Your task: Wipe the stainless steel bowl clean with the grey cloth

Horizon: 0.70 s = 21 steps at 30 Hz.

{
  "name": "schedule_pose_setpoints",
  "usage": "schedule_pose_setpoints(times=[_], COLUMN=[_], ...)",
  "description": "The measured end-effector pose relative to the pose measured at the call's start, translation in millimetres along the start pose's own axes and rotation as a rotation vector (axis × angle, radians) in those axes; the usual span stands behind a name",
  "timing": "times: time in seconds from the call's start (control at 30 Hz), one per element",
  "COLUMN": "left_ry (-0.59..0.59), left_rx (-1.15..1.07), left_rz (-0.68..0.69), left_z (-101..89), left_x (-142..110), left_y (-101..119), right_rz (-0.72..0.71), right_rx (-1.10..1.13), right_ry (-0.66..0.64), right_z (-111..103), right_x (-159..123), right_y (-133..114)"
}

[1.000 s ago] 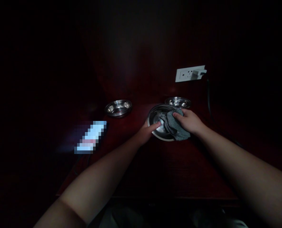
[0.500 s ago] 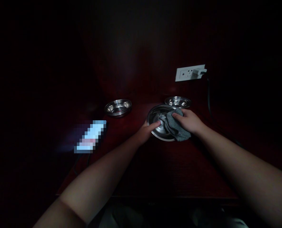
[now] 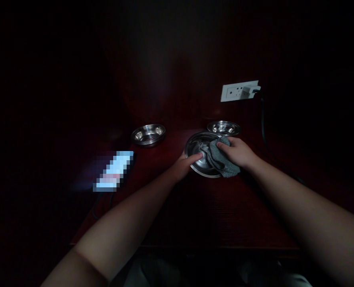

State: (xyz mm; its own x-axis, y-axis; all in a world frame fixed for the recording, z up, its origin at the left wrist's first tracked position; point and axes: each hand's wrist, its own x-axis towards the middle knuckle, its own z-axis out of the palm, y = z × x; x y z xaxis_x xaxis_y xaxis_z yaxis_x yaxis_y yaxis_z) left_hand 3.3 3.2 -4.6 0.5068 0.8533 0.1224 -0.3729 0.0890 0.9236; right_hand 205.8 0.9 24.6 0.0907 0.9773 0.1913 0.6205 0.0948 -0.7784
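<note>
Bowl, round, silvery and shiny inside, tilts between both hands; left fingers clamp its rim, right fingers pinch grey-green cloth over the bowl's right side.

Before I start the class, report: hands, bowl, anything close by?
Left hand gripping metal bowl, thumb inside. Right hand holding grey cloth against its inner side. Another bowl just behind.

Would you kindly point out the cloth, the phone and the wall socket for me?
Cloth (image 3: 223, 161): head view, on its bunched middle, below the right hand's fingers.
Phone (image 3: 116, 170): head view, on the middle of its bright, pixelated screen.
Wall socket (image 3: 231, 93): head view, on the left part of its white plate.
</note>
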Motion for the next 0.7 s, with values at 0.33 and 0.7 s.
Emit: schedule_pose_setpoints(times=[0.33,0.7], left_ry=[0.002,0.007], left_rx=[-0.004,-0.013], left_rz=[0.013,0.005], left_z=[-0.7,1.4], left_x=[0.2,-0.4], left_y=[-0.5,0.3], right_rz=[-0.008,-0.017], right_rx=[-0.013,-0.01], right_ry=[-0.006,-0.003], right_z=[0.4,-0.1], right_x=[1.5,-1.2], right_y=[2.2,-2.0])
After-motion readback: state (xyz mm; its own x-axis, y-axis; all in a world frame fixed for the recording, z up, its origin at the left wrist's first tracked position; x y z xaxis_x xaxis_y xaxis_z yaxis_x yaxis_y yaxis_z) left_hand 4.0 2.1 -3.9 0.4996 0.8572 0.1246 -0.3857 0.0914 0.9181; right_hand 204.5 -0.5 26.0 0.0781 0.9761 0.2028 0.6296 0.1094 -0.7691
